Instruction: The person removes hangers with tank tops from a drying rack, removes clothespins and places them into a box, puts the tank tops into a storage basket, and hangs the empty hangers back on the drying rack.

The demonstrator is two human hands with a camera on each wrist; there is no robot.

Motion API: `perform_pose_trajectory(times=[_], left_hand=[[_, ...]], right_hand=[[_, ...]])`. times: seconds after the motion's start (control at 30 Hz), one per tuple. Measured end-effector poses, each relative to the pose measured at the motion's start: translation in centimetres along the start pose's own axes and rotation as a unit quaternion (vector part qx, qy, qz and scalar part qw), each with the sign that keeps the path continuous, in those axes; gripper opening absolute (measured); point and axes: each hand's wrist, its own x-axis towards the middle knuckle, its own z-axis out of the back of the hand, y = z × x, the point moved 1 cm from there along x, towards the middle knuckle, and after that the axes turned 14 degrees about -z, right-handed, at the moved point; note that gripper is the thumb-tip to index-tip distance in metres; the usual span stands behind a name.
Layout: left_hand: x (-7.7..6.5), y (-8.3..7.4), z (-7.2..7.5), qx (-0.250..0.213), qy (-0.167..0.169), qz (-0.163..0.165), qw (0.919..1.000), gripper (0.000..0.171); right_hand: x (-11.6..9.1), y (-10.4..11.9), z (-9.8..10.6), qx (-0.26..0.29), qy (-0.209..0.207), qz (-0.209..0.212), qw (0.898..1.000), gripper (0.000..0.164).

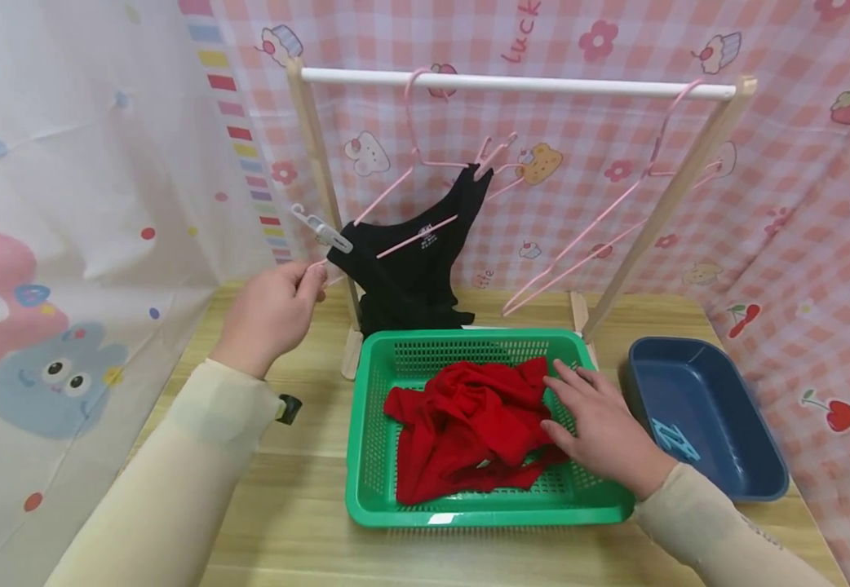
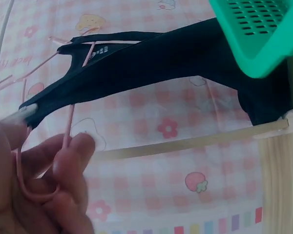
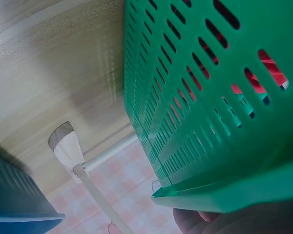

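Observation:
My left hand [image 1: 271,310] pinches the left end of a pink hanger [image 1: 383,197] hooked on the white rail. From this hanger hangs a black sleeveless top [image 1: 425,285]. A pale clothespin [image 1: 333,237] clips its left strap and a pink clothespin [image 1: 485,161] sits at the right strap. In the left wrist view, the fingers curl around the pink hanger's looped end [image 2: 24,183]. My right hand [image 1: 601,424] reaches over the right side of the green basket [image 1: 487,517], fingers spread beside a red garment [image 1: 469,424] bunched inside; nothing is gripped.
A second pink hanger [image 1: 601,216] hangs bare at the right of the rail [image 1: 520,82]. Wooden posts [image 1: 626,216] hold the rail up. Right of the basket stands a dark blue basin [image 1: 719,399] with light blue clothespins [image 1: 673,440] inside.

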Motion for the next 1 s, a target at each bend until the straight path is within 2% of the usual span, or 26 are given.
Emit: perform_pose_trajectory(times=[0.1, 0.2, 0.37, 0.5, 0.73, 1.0], left_hand=[[0.3, 0.0, -0.1, -0.042, 0.026, -0.007, 0.9988, 0.056], [0.4, 0.1, -0.3, -0.071, 0.029, -0.005, 0.9970, 0.054], [0.2, 0.2, -0.6, -0.081, -0.018, 0.003, 0.9965, 0.055], [-0.1, 0.2, -0.5, -0.092, -0.061, -0.010, 0.9938, 0.053], [-0.6, 0.2, 0.0, -0.140, -0.131, -0.025, 0.9810, 0.048], [-2.3, 0.9, 0.2, -0.138, -0.186, -0.041, 0.9719, 0.045]], right_hand=[[0.0, 0.0, 0.0, 0.001, -0.002, 0.001, 1.000, 0.066], [-0.1, 0.0, 0.0, 0.002, -0.003, 0.002, 1.000, 0.066], [-0.1, -0.1, -0.1, -0.003, -0.007, 0.000, 1.000, 0.066], [-0.2, -0.2, -0.1, -0.003, -0.009, -0.001, 1.000, 0.066], [-0.2, -0.4, -0.1, -0.009, 0.004, -0.001, 1.000, 0.068], [-0.2, -0.5, -0.2, -0.011, 0.004, -0.002, 1.000, 0.069]])
